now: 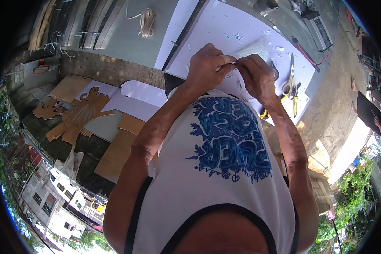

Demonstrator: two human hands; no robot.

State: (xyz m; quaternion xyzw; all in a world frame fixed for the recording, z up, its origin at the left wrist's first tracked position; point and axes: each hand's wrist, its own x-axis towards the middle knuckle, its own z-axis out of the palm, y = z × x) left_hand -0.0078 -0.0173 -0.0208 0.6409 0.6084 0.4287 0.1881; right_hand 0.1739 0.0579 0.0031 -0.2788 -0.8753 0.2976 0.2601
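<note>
My left hand (205, 70) and my right hand (258, 78) meet above the near edge of the white-covered table. Both are closed, with fingertips pinched together at one spot; what lies between them is too small to make out. A pale band wraps one finger of the left hand. Below the fingers a thin light wire (241, 86) hangs or lies in loops. Just beyond the hands is a bundle of clear plastic strips (260, 47). To the right of my right hand lie scissors (289, 88) with metal blades, beside a yellow-handled tool (295, 106).
White sheeting (220, 25) covers the table, with small scraps scattered over it. A dark straight bar (186, 34) crosses it. A coil of cream cord (147, 23) lies at far left, a metal-cased device (318, 31) with leads at far right. Cut brown boards (86, 108) lie lower left.
</note>
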